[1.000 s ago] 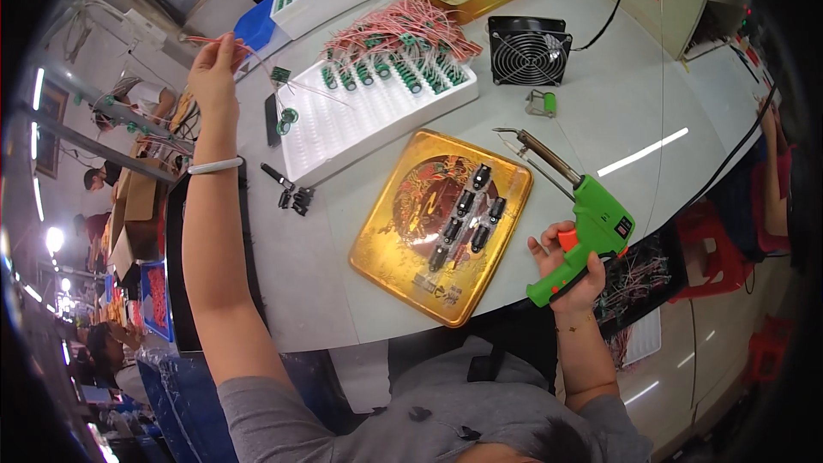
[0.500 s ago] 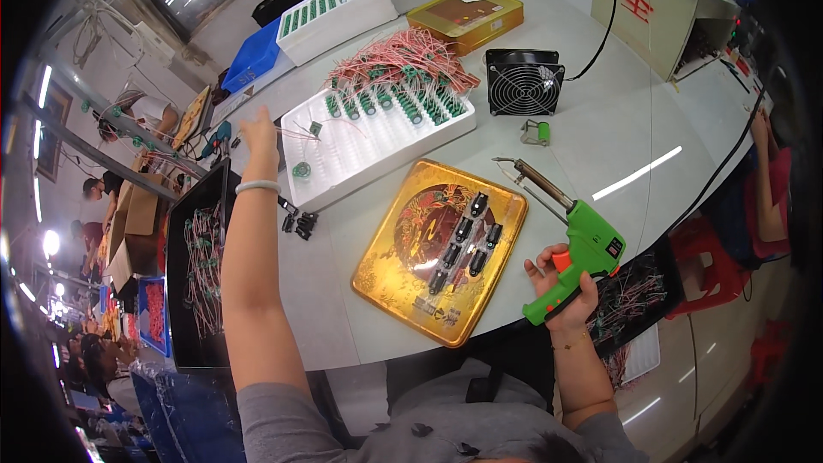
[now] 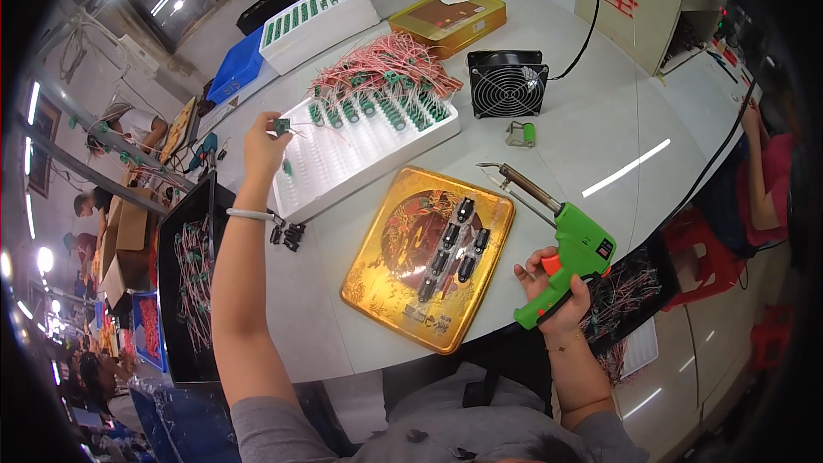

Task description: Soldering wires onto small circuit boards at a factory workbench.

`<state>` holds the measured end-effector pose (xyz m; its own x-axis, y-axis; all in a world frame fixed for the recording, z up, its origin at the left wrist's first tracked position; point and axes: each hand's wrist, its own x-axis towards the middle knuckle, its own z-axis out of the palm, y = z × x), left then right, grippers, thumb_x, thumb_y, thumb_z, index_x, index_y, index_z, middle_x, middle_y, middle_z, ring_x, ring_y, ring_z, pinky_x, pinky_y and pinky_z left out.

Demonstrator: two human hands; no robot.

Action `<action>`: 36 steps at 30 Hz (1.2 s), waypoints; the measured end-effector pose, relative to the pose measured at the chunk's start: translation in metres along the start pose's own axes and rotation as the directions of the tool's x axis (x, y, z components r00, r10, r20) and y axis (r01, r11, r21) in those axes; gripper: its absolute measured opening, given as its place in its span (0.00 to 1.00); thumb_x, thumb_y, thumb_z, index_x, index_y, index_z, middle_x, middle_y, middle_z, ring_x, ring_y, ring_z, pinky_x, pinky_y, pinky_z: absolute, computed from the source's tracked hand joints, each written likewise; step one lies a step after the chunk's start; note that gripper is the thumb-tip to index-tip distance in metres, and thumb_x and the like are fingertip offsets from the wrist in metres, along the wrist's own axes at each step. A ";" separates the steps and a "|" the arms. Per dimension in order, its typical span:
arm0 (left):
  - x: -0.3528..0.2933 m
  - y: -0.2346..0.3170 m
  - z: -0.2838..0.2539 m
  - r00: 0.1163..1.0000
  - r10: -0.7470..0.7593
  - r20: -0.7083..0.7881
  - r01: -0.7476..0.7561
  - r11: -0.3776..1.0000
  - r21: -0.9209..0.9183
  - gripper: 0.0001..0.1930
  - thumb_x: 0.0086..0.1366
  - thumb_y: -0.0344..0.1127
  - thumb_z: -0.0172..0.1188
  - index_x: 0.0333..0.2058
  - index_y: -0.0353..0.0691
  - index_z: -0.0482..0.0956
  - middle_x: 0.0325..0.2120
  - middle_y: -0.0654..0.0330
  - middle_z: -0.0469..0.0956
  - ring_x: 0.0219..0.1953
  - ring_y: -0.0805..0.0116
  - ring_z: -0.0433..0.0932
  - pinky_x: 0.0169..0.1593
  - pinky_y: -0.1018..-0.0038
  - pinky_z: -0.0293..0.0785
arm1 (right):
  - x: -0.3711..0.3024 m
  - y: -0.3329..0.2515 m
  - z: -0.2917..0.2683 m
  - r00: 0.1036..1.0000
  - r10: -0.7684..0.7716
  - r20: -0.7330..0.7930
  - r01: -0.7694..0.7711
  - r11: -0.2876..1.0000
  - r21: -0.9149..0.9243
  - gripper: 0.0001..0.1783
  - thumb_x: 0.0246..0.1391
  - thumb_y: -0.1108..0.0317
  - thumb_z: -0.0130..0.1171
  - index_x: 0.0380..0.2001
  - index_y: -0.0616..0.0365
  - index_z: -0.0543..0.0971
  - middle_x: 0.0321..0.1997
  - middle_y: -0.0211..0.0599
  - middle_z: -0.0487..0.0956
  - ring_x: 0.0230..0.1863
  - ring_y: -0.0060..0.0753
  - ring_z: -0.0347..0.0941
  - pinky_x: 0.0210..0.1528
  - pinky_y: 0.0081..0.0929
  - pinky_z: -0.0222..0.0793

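Observation:
My left hand (image 3: 264, 150) is over the left end of the white foam tray (image 3: 343, 167), its fingers pinching a small green circuit board (image 3: 281, 126) with thin wires. Just below it, another small green board (image 3: 287, 169) rests in the tray. Green wired parts fill the tray's far side, beneath a heap of pink wires (image 3: 386, 64). My right hand (image 3: 561, 300) grips the handle of a green soldering gun (image 3: 583, 240), its metal tip pointing up and left. Left of that tip lies a gold tin (image 3: 377, 270) with several small black parts (image 3: 450, 236) on its lid.
A black fan (image 3: 507, 84) stands behind a small green-roller holder (image 3: 520, 134). Black parts (image 3: 290, 236) lie by the foam tray's near corner. Dark bins of wired boards flank me: the left bin (image 3: 225, 197) and the right bin (image 3: 656, 270). Another person's arm (image 3: 759, 171) shows at right.
My left hand has drawn in from past the tray's left edge and now pinches a green board. The right hand still holds the soldering gun. The whole view has shifted slightly.

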<state>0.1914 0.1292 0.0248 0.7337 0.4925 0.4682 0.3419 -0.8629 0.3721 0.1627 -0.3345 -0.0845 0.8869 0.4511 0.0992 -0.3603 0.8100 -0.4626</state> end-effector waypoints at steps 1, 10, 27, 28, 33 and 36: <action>0.006 0.002 -0.004 1.000 0.012 0.024 -0.009 0.994 -0.106 0.17 0.40 0.27 0.64 0.32 0.36 0.73 0.23 0.57 0.76 0.21 0.68 0.72 0.28 0.76 0.67 | 0.001 -0.001 0.000 1.000 -0.001 -0.008 0.001 1.000 0.005 0.29 0.41 0.50 0.51 0.42 0.62 0.66 0.39 0.40 0.68 0.42 0.31 0.63 0.53 0.39 0.53; 0.036 0.006 -0.024 0.997 -0.070 0.045 0.083 0.882 -0.463 0.06 0.49 0.31 0.61 0.27 0.39 0.76 0.19 0.67 0.73 0.24 0.79 0.67 0.28 0.83 0.61 | -0.001 -0.001 0.001 0.999 0.003 -0.032 -0.003 1.000 0.018 0.29 0.41 0.50 0.52 0.41 0.62 0.67 0.39 0.40 0.68 0.41 0.31 0.62 0.52 0.39 0.54; 0.058 0.031 -0.047 0.929 -0.255 -0.270 -0.098 0.531 -0.842 0.07 0.58 0.39 0.56 0.31 0.42 0.75 0.27 0.69 0.74 0.29 0.84 0.68 0.34 0.86 0.61 | -0.001 -0.003 -0.004 1.000 0.021 0.000 -0.021 0.999 0.024 0.30 0.40 0.50 0.53 0.42 0.62 0.66 0.40 0.40 0.67 0.42 0.30 0.61 0.53 0.37 0.54; 0.058 0.033 -0.055 0.939 -0.261 -0.223 -0.071 0.487 -0.870 0.07 0.58 0.39 0.56 0.30 0.42 0.75 0.27 0.68 0.75 0.30 0.84 0.68 0.35 0.86 0.61 | -0.002 -0.002 -0.003 1.000 0.022 -0.014 -0.022 0.999 0.025 0.30 0.40 0.50 0.52 0.42 0.62 0.66 0.40 0.40 0.67 0.42 0.30 0.61 0.53 0.37 0.54; 0.027 0.054 -0.097 0.992 0.007 -0.127 -0.120 0.370 -0.921 0.07 0.61 0.35 0.51 0.28 0.40 0.73 0.30 0.62 0.75 0.33 0.78 0.70 0.40 0.82 0.64 | -0.005 0.000 -0.002 0.999 0.035 0.002 -0.035 0.999 0.035 0.30 0.40 0.50 0.52 0.42 0.62 0.66 0.40 0.39 0.67 0.42 0.30 0.62 0.52 0.36 0.55; -0.021 0.095 -0.115 0.999 0.032 -0.027 -0.039 0.428 -0.903 0.05 0.62 0.33 0.49 0.29 0.39 0.69 0.24 0.63 0.71 0.29 0.76 0.70 0.37 0.81 0.65 | -0.006 -0.001 -0.004 1.000 0.022 -0.011 -0.021 0.999 0.045 0.30 0.39 0.51 0.52 0.42 0.61 0.66 0.41 0.40 0.67 0.42 0.30 0.62 0.51 0.36 0.56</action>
<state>0.1409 0.0498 0.1425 0.7280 0.4672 0.5017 -0.4124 -0.2861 0.8649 0.1586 -0.3399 -0.0886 0.8821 0.4644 0.0790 -0.3917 0.8163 -0.4246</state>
